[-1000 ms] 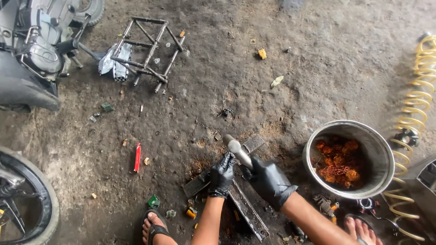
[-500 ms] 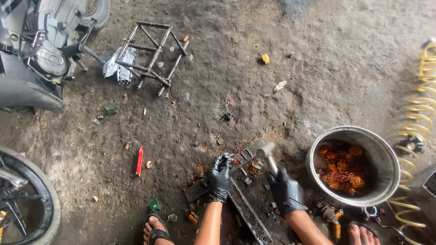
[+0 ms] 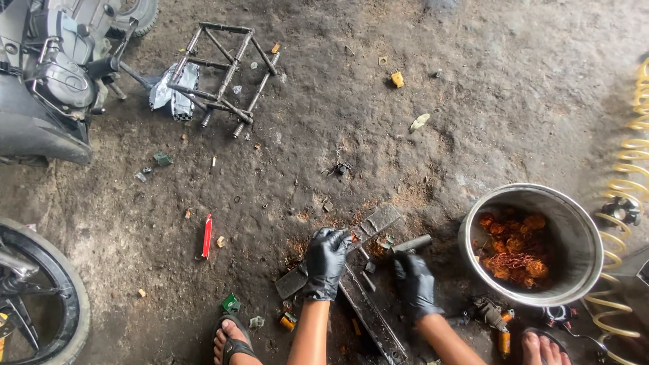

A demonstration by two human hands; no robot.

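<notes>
Ahead of the left hand point(image 3: 326, 262) and right hand point(image 3: 414, 282), the dirt floor point(image 3: 473, 101) lies broad and mostly bare, with only a yellow scrap point(image 3: 397, 79), a pale leaf point(image 3: 419, 122) and a small dark clip point(image 3: 340, 168) on it. To the right the metal pot point(image 3: 581, 230) blocks the way (the yellow coiled hose point(image 3: 632, 176) lies beyond it). Crossed metal bars point(image 3: 368, 230) lie under the hands. On the left are a red stick point(image 3: 207, 236), a wheel point(image 3: 40, 297), a motorcycle point(image 3: 47, 74) and a metal frame point(image 3: 223, 71).

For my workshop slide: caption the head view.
Gloved left hand presses on crossed metal bars while the right hand grips a hammer, beside a pot of copper wire.
</notes>
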